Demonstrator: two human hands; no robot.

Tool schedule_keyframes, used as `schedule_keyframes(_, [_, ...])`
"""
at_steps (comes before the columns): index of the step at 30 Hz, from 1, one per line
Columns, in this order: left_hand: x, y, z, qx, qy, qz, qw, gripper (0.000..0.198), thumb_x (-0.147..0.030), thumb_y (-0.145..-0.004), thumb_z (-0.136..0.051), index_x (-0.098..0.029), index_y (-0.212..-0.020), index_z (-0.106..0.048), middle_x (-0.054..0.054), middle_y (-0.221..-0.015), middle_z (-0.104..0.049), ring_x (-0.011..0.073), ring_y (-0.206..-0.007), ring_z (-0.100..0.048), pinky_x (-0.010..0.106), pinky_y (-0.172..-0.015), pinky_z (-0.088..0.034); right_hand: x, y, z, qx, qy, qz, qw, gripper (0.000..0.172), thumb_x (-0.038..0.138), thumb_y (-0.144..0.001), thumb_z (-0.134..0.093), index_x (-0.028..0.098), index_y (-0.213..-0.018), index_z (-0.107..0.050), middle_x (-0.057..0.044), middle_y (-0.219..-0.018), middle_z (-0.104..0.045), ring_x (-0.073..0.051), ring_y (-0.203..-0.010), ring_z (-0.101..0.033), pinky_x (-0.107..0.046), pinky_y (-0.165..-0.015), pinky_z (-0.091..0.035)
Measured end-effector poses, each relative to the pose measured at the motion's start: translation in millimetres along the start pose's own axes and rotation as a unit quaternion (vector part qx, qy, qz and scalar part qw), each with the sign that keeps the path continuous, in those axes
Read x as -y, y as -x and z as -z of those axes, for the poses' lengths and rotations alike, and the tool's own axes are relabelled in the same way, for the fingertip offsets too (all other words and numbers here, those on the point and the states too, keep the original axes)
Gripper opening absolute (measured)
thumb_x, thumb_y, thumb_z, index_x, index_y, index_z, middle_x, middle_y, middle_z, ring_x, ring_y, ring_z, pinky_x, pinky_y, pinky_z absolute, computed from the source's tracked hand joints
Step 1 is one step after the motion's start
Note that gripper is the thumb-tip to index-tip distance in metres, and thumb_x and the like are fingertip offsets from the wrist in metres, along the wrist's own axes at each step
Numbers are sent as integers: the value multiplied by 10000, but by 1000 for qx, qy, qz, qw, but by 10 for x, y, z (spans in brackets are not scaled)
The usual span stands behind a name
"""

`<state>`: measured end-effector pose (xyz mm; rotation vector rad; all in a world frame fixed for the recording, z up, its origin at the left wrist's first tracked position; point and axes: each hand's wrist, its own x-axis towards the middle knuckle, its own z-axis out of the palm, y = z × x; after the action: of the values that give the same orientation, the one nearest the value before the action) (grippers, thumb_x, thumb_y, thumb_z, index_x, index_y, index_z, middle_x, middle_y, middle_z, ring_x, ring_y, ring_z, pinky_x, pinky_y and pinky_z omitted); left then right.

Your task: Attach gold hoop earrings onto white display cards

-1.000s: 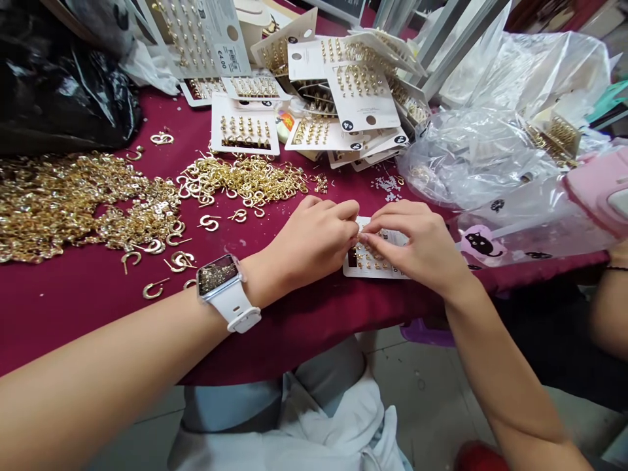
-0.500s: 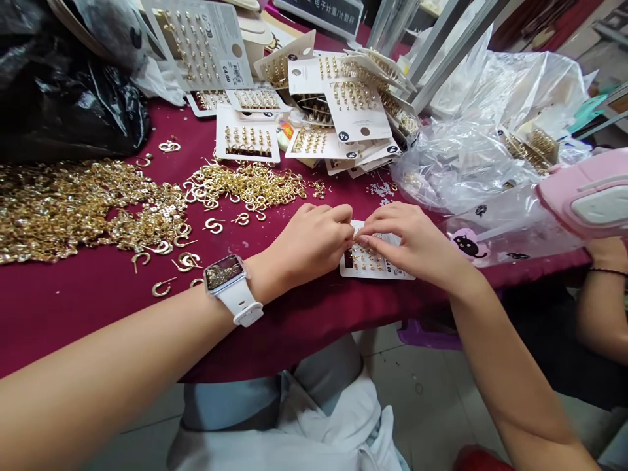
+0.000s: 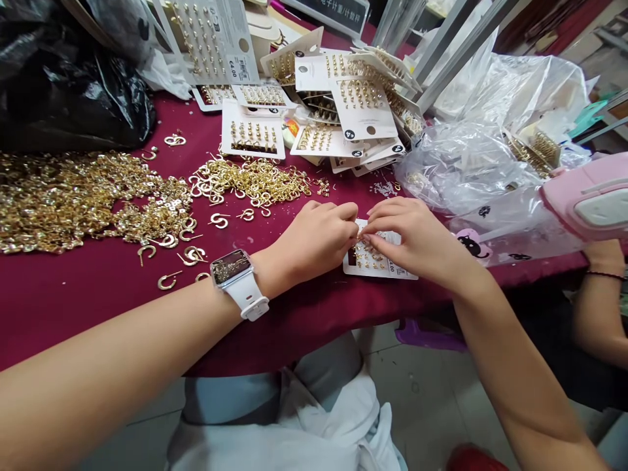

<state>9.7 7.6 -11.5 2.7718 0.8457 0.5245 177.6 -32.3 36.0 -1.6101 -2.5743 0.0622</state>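
Both your left hand [image 3: 314, 239] and right hand [image 3: 422, 241] have barely moved, still pinched together on the earring card [image 3: 380, 267] at the front edge of the table [image 3: 318, 314], its fitting seemingly unfinished.

We see a matt white cardboard card [image 3: 366, 267] on the worktop's dull dark-red cloth [image 3: 73, 301]. The heaped earrings [image 3: 73, 196] are polished gold-coloured metal. Our watch strap [image 3: 250, 301] looks like smooth white plastic. The clear bags [image 3: 466, 157] are glossy, crinkled film, and the black bag [image 3: 83, 104] is shiny too.
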Motion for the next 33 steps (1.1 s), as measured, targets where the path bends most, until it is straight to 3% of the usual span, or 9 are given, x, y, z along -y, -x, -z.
schedule_keyframes(8, [-7, -1, 12, 8, 0, 4, 1000, 283, -253, -919, -415, -153, -805, -653, 37, -927, -597, 165, -794, -575, 307, -689, -338, 50, 48, -25, -40, 56, 17, 998, 158, 157, -817, -552, 176, -756, -696, -61, -859, -714, -235, -953, -622, -428, -902, -382])
schedule_keyframes(12, [-3, -2, 2, -2, 0, 2, 1000, 284, -255, -917, -420, -151, -795, -654, 38, -910, -600, 158, -775, -570, 301, -681, -337, 50, 40, -20, -31, 76, 31, 996, 183, 168, -828, -520, 182, -748, -685, -59, -842, -718, -222, -913, -623, -406, -886, -395])
schedule_keyframes(20, [15, -1, -17, -28, -3, -10, 1000, 259, -235, -895, -449, -147, -765, -655, 34, -844, -589, 137, -709, -544, 284, -647, -325, 134, 61, -41, -40, 119, 22, 992, 217, 163, -864, -474, 187, -770, -668, -53, -839, -719, -207, -925, -612, -430, -985, -323])
schedule_keyframes(33, [18, -5, -24, -35, 5, -9, 999, 253, -253, -883, -470, -145, -760, -662, 36, -828, -582, 140, -713, -553, 285, -645, -334, 42, 66, -63, -31, 47, 2, 998, 158, 178, -826, -524, 183, -765, -670, -72, -872, -716, -240, -933, -632, -409, -867, -411])
